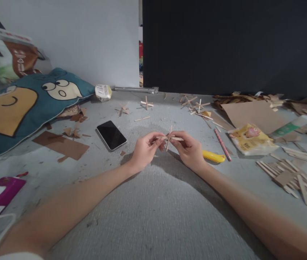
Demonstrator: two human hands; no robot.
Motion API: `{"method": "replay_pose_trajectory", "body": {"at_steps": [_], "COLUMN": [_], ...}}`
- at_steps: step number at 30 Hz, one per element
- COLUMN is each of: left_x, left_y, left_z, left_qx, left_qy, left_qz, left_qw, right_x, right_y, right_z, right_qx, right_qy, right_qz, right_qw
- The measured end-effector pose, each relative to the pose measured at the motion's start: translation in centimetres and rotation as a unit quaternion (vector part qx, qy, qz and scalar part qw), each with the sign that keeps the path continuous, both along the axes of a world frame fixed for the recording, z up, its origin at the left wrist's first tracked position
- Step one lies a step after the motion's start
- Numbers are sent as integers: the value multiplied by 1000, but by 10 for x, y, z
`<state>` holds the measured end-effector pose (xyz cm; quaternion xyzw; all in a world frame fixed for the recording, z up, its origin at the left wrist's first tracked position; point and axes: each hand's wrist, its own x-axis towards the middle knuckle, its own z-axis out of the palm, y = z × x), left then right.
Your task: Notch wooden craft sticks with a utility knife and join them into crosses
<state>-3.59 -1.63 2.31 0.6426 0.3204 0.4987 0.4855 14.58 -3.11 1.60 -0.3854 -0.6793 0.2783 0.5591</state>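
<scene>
Between my two hands, above the grey table [142,202], is a small cross of wooden sticks [169,138]. My left hand [146,148] pinches its left end between thumb and fingers. On the other side, my right hand [188,148] grips the right end in the same way. One stick of the cross stands up and points away from me. A yellow box cutter [213,156] lies just right of my right hand, partly behind it. Left of my left hand rests a black-screened phone [111,135].
Star-shaped stick pieces [146,104] stand farther back. To the right are a pink pencil [222,144], a yellow snack packet [251,139], cardboard [253,113] and a pile of wooden sticks [291,178]. At left lie a blue cushion [34,104], a cardboard piece [61,145] and a magenta device [3,196].
</scene>
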Motion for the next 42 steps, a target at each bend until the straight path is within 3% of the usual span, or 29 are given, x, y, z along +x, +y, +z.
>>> {"method": "replay_pose_trajectory", "body": {"at_steps": [13, 20, 28, 32, 38, 42], "left_x": [-1, -2, -2, -3, -2, -1], "left_y": [-1, 3, 5, 4, 7, 8], "left_z": [1, 1, 1, 4, 5, 5], "left_qx": [-4, 27, 5, -31, -154, -186], "left_qy": [10, 14, 9, 0, 50, 19], "left_qz": [-1, 13, -3, -47, -81, -98], "left_qw": [1000, 999, 1000, 998, 983, 977], "right_x": [3, 3, -1, -1, -2, -1], "right_y": [0, 1, 4, 1, -4, -2], "right_z": [-2, -3, -11, -9, -2, -7], "right_qx": [22, 80, 91, 87, 70, 16], "right_qy": [-50, -107, -71, -75, -114, -89], "right_qz": [-13, 47, 63, 62, 77, 125], "right_qw": [998, 990, 991, 991, 988, 988]}}
